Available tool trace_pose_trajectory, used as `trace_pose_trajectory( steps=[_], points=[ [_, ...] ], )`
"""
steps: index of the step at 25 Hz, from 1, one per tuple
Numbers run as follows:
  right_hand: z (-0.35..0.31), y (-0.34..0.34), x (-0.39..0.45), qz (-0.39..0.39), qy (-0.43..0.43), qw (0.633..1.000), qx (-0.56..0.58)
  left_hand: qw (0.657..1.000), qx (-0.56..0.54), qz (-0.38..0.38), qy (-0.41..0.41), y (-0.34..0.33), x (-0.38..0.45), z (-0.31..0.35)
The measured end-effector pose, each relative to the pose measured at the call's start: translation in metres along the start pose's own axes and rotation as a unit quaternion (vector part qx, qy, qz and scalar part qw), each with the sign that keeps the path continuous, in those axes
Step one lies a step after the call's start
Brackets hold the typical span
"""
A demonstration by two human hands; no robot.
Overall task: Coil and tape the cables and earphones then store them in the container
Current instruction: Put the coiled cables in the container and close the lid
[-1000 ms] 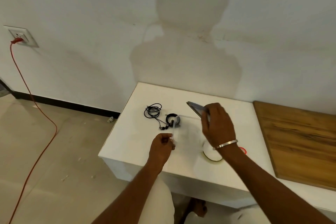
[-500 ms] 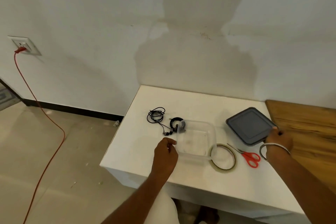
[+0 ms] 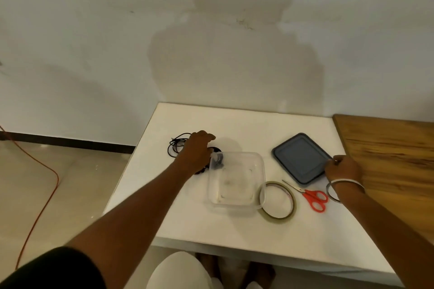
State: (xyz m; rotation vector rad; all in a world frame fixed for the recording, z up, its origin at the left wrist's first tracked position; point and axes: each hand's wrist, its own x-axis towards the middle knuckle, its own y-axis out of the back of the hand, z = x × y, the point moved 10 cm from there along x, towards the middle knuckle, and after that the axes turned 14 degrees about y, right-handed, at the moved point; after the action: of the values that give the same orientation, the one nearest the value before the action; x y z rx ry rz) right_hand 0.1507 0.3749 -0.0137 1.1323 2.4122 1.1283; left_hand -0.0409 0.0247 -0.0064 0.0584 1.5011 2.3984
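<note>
A clear plastic container point(image 3: 235, 202) stands open on the white table point(image 3: 234, 119). Left of it lies a loose black cable point(image 3: 174, 145) and a coiled black earphone bundle point(image 3: 215, 149), partly covered. My left hand point(image 3: 196, 154) lies over that bundle with fingers curled downward; whether it grips is hidden. The grey lid point(image 3: 299, 157) lies flat to the right of the container. My right hand point(image 3: 343, 168) holds the lid's near right corner between thumb and fingers.
A roll of clear tape point(image 3: 277, 202) leans against the container's right front corner. Red-handled scissors point(image 3: 314, 197) lie beside it. A wooden board point(image 3: 387, 159) adjoins the table on the right. An orange cord point(image 3: 44, 195) runs across the floor at left.
My right hand carried the lid from above the container to the table on the right. My left hand left the container's corner and moved back-left onto the earphones.
</note>
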Motion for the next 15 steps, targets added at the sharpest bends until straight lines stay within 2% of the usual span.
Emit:
trace_pose_trajectory(
  steps=[2,5,8,10,12,15],
  points=[
    [0.006,-0.002,0.004,-0.012,-0.011,1.000,-0.015,0.998,0.042,-0.046,-0.016,-0.016,0.007,0.007],
    [0.006,-0.002,0.005,-0.010,-0.019,0.998,-0.055,0.994,0.077,-0.070,-0.041,-0.026,0.012,0.012],
    [-0.043,0.001,0.001,0.047,0.092,0.992,-0.070,0.993,0.086,-0.075,-0.043,-0.025,0.013,0.012],
    [-0.091,-0.014,-0.006,0.046,0.176,0.982,-0.053,0.992,0.088,-0.082,-0.034,-0.026,0.013,0.009],
    [-0.137,-0.039,-0.010,0.018,0.245,0.969,-0.015,0.990,0.110,-0.082,-0.038,-0.026,0.011,0.009],
    [-0.205,-0.089,-0.016,-0.077,0.334,0.939,0.035,0.988,0.128,-0.069,-0.061,-0.026,0.005,0.010]
  ],
)
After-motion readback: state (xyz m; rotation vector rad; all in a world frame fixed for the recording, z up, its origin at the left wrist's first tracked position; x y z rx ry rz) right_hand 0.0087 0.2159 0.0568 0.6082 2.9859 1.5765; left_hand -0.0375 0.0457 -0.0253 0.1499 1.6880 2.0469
